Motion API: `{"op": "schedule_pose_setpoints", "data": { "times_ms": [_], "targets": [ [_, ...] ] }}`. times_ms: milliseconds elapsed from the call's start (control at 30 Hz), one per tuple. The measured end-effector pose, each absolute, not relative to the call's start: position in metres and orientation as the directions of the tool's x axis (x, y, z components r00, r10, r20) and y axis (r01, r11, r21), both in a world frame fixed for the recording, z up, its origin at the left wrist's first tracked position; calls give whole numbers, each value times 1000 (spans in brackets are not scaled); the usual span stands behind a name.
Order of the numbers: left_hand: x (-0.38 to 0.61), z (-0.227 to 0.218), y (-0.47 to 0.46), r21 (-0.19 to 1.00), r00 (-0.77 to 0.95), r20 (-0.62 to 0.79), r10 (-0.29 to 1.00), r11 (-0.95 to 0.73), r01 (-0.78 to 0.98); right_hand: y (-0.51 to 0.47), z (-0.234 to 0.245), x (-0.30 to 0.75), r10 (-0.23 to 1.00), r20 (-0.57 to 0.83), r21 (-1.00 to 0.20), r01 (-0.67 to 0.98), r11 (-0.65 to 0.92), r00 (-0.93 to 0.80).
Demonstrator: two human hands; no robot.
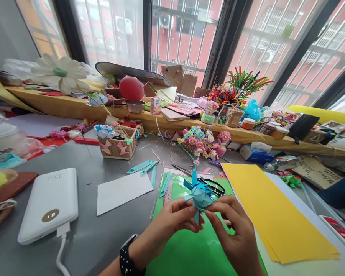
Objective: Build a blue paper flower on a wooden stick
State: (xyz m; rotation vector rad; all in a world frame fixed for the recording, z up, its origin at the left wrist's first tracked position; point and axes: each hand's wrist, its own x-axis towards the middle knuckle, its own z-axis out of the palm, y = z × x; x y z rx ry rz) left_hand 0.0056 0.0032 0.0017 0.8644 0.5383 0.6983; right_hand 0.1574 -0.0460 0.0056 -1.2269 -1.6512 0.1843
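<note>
- The left hand [180, 215] and right hand [234, 220] hold a blue, many-pointed folded-paper shape [201, 195] between their fingertips.
- Beneath both hands lies a glossy green sheet [175, 255].
- Left of them, a white paper rectangle [123, 193] rests on the grey bench [103, 234].
- Right: yellow rectangular paper [276, 209].

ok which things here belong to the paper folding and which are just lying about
Belongs, as far as I can judge:
- blue folded paper piece, in the left hand and right hand
- loose blue strips
- scissors, probably

Seemingly just lying about:
- white power bank
- red balloon
- tissue box
</note>
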Motion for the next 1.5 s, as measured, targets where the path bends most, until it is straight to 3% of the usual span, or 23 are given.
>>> {"op": "schedule_pose_setpoints", "data": {
  "times_ms": [267, 667, 1000, 1500],
  "targets": [
    [9, -6, 5, 852, 648, -132, 750, 420, -313, -44, 0, 157, 799, 599, -661, 595, 458, 50],
    [8, 1, 2, 950, 599, -4, 800, 191, -248, -41, 1, 157, 816, 577, -685, 558, 469, 21],
    [7, -9, 6, 921, 636, -33, 771, 271, -280, -42, 5, 163, 804, 595, -635, 627, 452, 23],
    [6, -13, 9, 919, 671, -57, 739, 302, -255, -39, 6, 167, 785, 605, -553, 639, 535, -133]
  ]
}}
